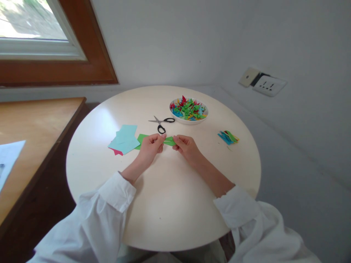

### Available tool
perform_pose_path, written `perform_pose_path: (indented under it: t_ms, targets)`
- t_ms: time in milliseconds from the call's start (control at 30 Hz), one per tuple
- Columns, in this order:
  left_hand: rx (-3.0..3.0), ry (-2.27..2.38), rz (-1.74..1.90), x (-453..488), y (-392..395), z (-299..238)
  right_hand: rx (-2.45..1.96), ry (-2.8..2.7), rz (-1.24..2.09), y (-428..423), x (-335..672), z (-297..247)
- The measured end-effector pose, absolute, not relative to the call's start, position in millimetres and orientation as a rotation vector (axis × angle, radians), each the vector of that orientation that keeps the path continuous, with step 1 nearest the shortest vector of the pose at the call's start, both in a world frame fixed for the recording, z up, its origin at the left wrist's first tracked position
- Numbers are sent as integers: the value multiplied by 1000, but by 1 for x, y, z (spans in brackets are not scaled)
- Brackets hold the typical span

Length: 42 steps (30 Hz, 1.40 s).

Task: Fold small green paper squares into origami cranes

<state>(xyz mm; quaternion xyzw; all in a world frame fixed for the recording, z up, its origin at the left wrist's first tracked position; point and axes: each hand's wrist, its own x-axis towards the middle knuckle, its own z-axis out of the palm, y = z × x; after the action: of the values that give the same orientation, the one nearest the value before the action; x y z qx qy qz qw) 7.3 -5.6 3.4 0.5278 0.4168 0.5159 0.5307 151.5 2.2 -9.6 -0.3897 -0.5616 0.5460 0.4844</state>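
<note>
Between my two hands is a small folded piece of green paper, held just above the round table. My left hand is closed on its left end, thumb and fingers pinched together. At its right end, my right hand pinches the paper as well. Behind my left hand lies a larger green sheet, partly covered by the hand. Light blue paper squares overlap that sheet on the left, with a pink sheet peeking out below them. Scissors with black handles lie spread open just beyond my hands.
A white bowl full of colourful folded paper pieces stands at the back of the round white table. Blue, green and yellow paper strips lie on the right. A wooden desk is at the left, and wall sockets are at the right.
</note>
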Motion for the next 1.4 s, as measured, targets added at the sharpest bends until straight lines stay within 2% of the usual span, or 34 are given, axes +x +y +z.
perform_pose_path:
  t_ms: [200,367,667,933,1400]
  targets:
    - [1275,1072,1342,3,-7,11,-1059,-1499,1119,0,155,-3]
    - [1308,961,1145,3,-15,20,-1060,-1572,1043,-1,155,1]
    - [1468,992,1148,5,-13,20,-1111,-1579,1022,-2,153,-3]
    - [1406,1070,1280,5,-12,19,-823,-1365,1235,-6,149,-3]
    - [1479,1091,1281,5,-13,17,-867,-1348,1147,-6,148,-1]
